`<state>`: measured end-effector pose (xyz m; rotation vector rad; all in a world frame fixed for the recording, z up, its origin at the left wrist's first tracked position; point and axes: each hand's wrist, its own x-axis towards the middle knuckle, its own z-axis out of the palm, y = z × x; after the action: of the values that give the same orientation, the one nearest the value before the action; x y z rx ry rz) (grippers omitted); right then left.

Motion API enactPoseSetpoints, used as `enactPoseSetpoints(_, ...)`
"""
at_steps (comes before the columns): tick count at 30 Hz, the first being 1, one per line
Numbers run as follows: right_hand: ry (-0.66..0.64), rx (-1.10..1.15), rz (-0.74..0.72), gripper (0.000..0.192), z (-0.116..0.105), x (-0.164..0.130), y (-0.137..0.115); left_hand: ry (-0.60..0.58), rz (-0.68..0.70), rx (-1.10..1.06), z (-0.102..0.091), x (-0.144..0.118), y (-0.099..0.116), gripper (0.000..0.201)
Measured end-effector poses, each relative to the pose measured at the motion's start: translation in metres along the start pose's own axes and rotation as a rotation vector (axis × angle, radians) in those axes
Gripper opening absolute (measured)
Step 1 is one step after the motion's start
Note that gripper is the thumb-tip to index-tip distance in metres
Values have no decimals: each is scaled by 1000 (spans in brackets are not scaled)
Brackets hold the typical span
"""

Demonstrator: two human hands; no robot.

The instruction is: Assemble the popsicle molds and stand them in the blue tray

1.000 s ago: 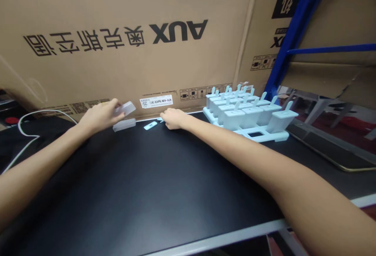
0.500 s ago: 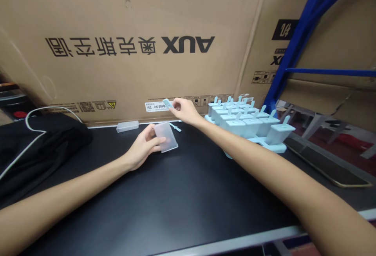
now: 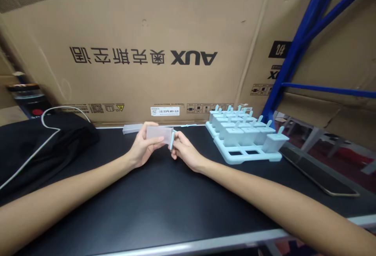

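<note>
Black cloth (image 3: pixel 38 142) is seen far left on table (image 3: pixel 152 205). Clear mould cup (image 3: pixel 159 134) is gripped sideways by left hand (image 3: pixel 143 146), fingers curled. Blue lid (image 3: pixel 172 140) is pinched at cup's mouth by right hand (image 3: pixel 184 152). Mould tray (image 3: pixel 245 136) stands w/ filled slots at right.

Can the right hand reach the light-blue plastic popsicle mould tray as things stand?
Probably yes: bare black tabletop lies between the right hand and the tray, though that hand pinches a small blue lid.

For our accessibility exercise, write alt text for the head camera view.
Over a black table, the left hand holds a translucent mould cup while the right hand presses a light blue stick lid to its end. A tray of ice-pop moulds sits right.
</note>
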<state>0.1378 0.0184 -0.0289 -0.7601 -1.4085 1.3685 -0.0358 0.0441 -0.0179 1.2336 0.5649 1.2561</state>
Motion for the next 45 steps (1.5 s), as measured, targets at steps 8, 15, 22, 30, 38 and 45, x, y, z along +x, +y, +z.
enactPoseSetpoints(8,96,-167,44,11,-7,0,-2,-35,-67,270,-2,1,-2,43)
enactPoseSetpoints(15,69,-597,-74,15,-13,-4,-12,-66,68,629,-1,0,-2,37)
enactPoseSetpoints(22,73,-929,-155,14,-11,-10,-16,-280,156,815,2,-10,-1,51)
enactPoseSetpoints(30,115,-1103,-116,12,-6,-14,-17,-395,159,840,7,-16,7,30)
enactPoseSetpoints(38,180,-1462,-238,26,-29,15,-7,-254,81,768,8,-9,9,29)
enactPoseSetpoints(45,69,-1434,-237,14,-40,17,3,-249,230,663,6,-14,1,27)
